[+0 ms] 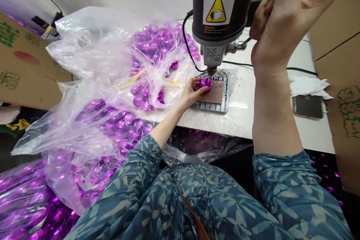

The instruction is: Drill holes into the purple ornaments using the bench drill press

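Note:
My left hand point(192, 90) pinches a shiny purple ball point(206, 83) and holds it on a brown pad point(215, 93) directly under the spindle point(212, 69) of a small bench drill press point(222, 5). The pad rests on the press's ribbed metal base point(222, 107). My right hand point(284, 7) is raised high at the upper right, its fingers curled round the press's feed lever, which is mostly hidden behind the hand.
Clear plastic bags point(107, 63) full of purple balls cover the left of the white table point(267, 120) and spill to the floor. Dark shavings lie round the press. A phone point(308, 105) and crumpled tissue point(306, 84) sit at the right, beside cardboard boxes point(341, 93).

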### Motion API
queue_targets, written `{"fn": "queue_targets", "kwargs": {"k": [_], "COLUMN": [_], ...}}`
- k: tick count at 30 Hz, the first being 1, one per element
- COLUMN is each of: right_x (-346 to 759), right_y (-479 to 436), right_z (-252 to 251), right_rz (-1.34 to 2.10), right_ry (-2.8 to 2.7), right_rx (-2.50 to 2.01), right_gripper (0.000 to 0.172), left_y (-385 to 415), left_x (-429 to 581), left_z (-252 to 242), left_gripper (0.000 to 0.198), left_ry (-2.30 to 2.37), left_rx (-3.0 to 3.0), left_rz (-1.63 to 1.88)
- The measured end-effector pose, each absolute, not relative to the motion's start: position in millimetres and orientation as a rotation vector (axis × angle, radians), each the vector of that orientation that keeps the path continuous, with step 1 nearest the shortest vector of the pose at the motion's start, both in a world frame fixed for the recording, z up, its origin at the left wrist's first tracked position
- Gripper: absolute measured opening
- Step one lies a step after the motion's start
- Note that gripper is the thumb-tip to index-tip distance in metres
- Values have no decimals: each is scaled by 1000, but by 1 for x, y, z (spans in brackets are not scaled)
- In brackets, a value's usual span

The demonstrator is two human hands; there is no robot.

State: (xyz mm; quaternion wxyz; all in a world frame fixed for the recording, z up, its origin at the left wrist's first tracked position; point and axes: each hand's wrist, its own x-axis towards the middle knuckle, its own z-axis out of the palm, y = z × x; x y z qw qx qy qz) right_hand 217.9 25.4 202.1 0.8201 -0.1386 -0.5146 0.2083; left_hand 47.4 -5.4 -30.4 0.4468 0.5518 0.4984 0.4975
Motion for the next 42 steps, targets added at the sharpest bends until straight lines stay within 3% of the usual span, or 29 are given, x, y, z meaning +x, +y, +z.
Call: {"fn": "queue_targets", "kwargs": {"k": [5, 14, 21, 32, 42], "right_x": [220, 216, 219, 213, 223], "right_y": [41, 37, 26, -6, 6], "right_z": [202, 206, 200, 163, 123], "right_rz": [401, 393, 334, 175, 63], "right_ry": [-1019, -1009, -1072, -1064, -1038], "right_rx": [-355, -363, -380, -327, -421], "right_gripper": [75, 71, 73, 82, 81], "left_y": [-5, -15, -15, -13, -12], "left_x": [51, 54, 59, 60, 59], "left_z": [-32, -52, -50, -55, -59], "left_gripper": [56, 60, 59, 56, 61], "left_ry": [1223, 1209, 1161, 1143, 1129], "left_rx": [1483, 1870, 1836, 1847, 1833], "left_rz": [1224, 1270, 1266, 1257, 1275]}}
